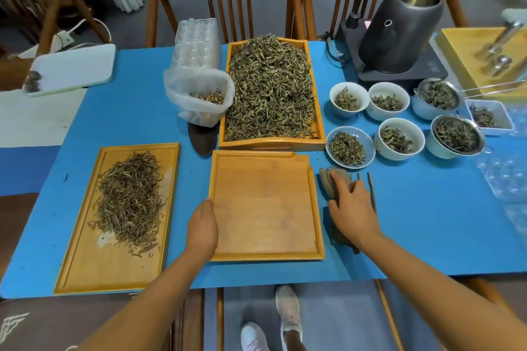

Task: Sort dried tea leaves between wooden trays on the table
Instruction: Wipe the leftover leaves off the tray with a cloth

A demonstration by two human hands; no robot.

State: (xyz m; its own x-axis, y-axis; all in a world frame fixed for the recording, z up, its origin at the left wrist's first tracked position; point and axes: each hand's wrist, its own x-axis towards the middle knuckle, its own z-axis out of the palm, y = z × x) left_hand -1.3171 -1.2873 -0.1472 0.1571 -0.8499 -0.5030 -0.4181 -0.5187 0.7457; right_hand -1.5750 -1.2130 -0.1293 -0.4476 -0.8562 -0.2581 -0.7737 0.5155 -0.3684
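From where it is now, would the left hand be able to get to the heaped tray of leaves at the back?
Probably yes. The left hand rests at the bare middle tray's left edge, and the heaped tray lies just beyond it. Only that low tray lies between; the plastic bag stands off to the left.

Bare blue counter (pixel 427 222) at near right corner and right of the brown cloth (pixel 333 184): open passage. Bare strip along near edge. Open patch toward far left, between white board (pixel 77 71) and long tray (pixel 114 219). Centre crowded: empty tray (pixel 265 208) touching the full tray (pixel 271 91) behind it, plastic bag (pixel 196 94) just beside that. Far right blocked by six bowls (pixel 349 100) of leaves, kettle (pixel 399 31) on its base, yellow box (pixel 482 60). Narrow gap between long tray and empty tray, left hand (pixel 202 228) in it.
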